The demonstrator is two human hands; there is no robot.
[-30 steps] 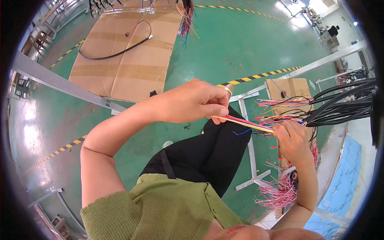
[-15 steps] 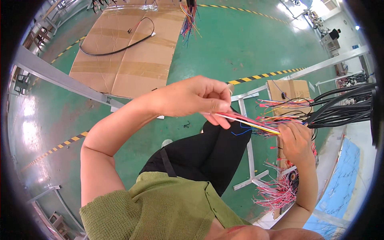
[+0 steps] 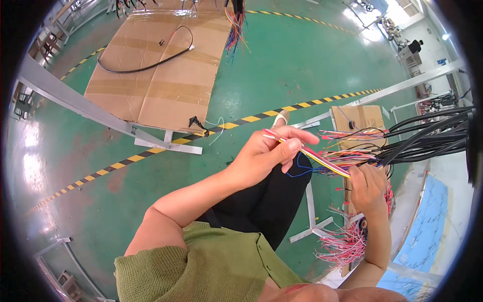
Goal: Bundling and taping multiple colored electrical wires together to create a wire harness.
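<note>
The fingers (image 3: 304, 134) of the left hand (image 3: 265, 157) are pinching a thin bundle of red, white and yellow wires (image 3: 324, 162); the thumb lies over it and the index finger stretches toward three o'clock. The short ends of the bundle come out beyond the thumb, toward ten o'clock. From there it runs toward four o'clock to the right hand (image 3: 369, 187), whose fingers are curled and pressed together on it, the exact grip being partly hidden.

If the middle of the view is the centre of the clock, the bundle is at three o'clock. Farther out at three o'clock are thick black cables (image 3: 427, 145). At ten o'clock a cardboard sheet (image 3: 126, 93) bears one curved black cable (image 3: 136, 71). Between four and five o'clock is a dense tuft of red and white wires (image 3: 349, 244).
</note>
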